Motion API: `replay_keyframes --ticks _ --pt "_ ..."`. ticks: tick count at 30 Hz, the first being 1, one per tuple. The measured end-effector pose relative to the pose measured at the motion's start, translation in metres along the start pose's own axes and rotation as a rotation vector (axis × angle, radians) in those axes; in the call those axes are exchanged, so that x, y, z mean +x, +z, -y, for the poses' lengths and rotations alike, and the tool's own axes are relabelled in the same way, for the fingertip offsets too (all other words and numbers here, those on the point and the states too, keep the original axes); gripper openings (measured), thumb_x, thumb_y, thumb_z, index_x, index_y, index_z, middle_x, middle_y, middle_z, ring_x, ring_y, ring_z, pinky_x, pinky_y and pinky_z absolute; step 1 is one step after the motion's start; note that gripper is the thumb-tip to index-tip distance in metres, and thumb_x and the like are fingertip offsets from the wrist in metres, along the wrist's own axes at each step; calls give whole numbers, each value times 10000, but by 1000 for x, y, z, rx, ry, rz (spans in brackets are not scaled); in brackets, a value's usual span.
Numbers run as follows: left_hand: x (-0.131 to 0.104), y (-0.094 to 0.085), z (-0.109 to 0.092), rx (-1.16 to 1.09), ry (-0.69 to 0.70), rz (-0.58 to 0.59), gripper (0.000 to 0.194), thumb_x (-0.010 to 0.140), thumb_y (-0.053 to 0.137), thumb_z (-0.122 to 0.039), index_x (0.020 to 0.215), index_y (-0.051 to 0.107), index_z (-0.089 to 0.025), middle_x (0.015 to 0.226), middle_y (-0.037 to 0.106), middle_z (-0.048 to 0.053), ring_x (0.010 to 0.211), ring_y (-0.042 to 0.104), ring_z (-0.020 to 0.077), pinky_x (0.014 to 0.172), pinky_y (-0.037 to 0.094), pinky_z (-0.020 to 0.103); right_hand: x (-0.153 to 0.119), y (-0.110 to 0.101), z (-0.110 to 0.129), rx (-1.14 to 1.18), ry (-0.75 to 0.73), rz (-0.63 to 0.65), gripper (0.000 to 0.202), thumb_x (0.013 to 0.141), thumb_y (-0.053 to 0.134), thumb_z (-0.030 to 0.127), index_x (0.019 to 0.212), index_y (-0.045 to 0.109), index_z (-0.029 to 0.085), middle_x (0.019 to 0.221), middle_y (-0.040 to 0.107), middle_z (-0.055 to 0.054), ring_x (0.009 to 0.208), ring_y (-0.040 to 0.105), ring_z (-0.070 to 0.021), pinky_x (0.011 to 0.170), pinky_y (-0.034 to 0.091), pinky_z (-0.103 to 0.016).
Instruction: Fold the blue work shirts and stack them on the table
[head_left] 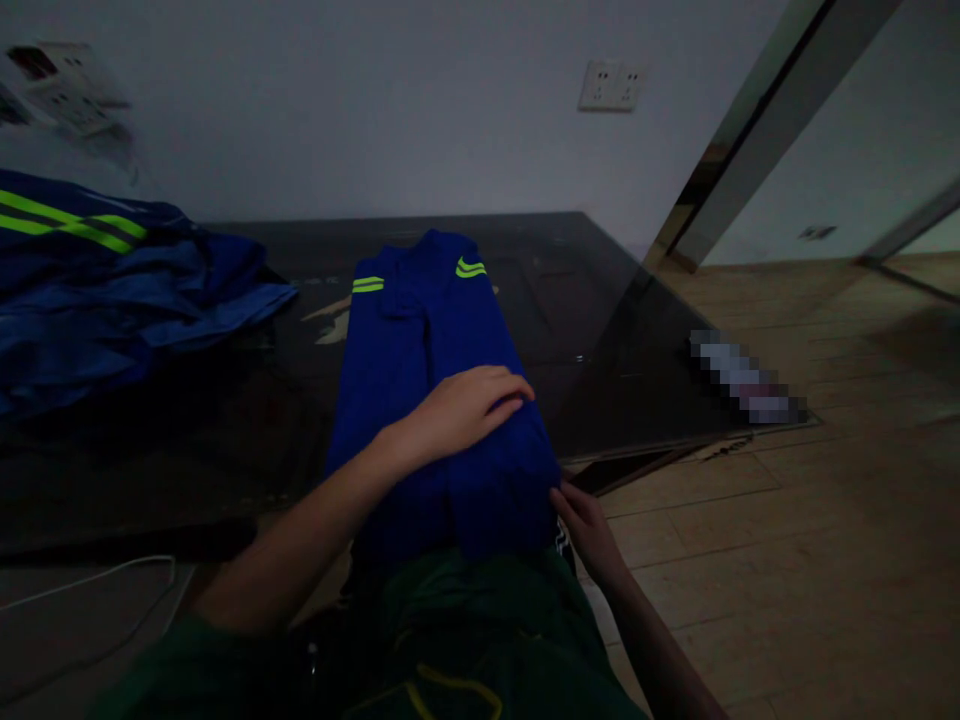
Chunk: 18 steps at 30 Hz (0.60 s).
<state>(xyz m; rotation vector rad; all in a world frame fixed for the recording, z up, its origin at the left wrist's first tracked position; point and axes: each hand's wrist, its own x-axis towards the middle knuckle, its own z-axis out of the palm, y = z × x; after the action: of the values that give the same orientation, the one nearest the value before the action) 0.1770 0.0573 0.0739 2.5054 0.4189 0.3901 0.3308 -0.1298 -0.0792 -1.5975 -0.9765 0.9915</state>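
A blue garment [397, 360] with yellow-green stripes at its shoulders lies lengthwise on the dark table [600, 330], its collar toward the wall and its lower end against my body. My left hand [476, 405] rests on top of the garment near its right side, palm down, with the fingers extended and the thumb a little apart. At the garment's lower right edge, my right hand [581, 510] pinches the cloth between thumb and fingers.
On the table's left part lies a rumpled pile of blue clothing [112, 290] with similar stripes. A blurred-out item [742, 380] sits at the right corner. Behind the table is a wall with sockets [611, 86]; a cable [112, 572] runs at lower left.
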Motion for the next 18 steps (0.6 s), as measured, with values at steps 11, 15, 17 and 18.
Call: replay_keyframes --ticks 11,15,17,18 --pt "83 51 68 30 373 268 155 880 602 -345 843 630 -198 868 612 9 917 542 167 884 300 290 -7 8 2 -131 -36 -124 455 802 558 552 566 554 162 548 510 1 565 478 -134 522 372 -229" --pt "83 52 68 14 360 270 164 884 589 -343 840 619 -188 835 598 4 895 538 165 872 297 290 -19 17 -3 -287 -142 -162 451 880 465 520 626 580 165 606 575 -20 593 528 -140 578 410 -238" --pt "84 53 69 23 352 278 163 887 581 -342 842 617 -189 834 599 4 897 534 168 874 295 293 -22 20 -9 -318 -151 -159 429 893 453 511 701 616 163 667 631 -41 629 567 -156 602 437 -250" --pt "84 54 70 26 351 278 161 889 577 -340 841 616 -191 835 599 4 897 533 168 875 296 294 -23 21 -12 -319 -143 -155 416 893 457 507 740 632 162 701 655 -53 655 588 -169 617 454 -260"
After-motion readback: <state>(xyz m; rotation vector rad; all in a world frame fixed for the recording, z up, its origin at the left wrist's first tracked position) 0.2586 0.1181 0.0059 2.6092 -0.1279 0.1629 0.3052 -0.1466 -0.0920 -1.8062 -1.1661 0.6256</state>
